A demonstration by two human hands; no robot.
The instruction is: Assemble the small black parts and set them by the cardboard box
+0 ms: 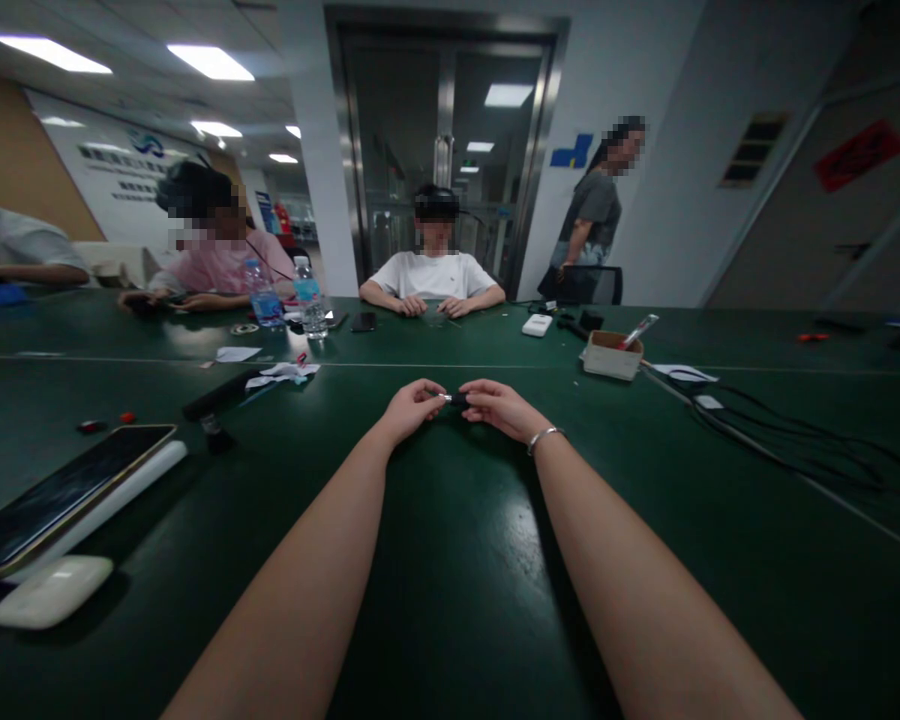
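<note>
Pinching a small silver piece (446, 398) between thumb and fingers, the left hand (416, 408) meets the right hand (499, 405), whose thumb and fingers are closed on a small black piece (459, 400). The two pieces sit end to end between the hands, above the middle of the green table (450, 560); whether they are joined is too small to tell. A bracelet (544, 438) circles the right wrist. To the left lie a black phone (75, 490) and, nearer, a white rounded case (52, 592); beyond the phone is a black tube (223, 394), with crumpled white paper (281, 375) close by. To the far right stands a small open box (612, 357) with a slim item leaning out, near dark cables (802, 430). On the far side, a person in a white shirt (436, 280) sits facing the table, both forearms resting on it.
</note>
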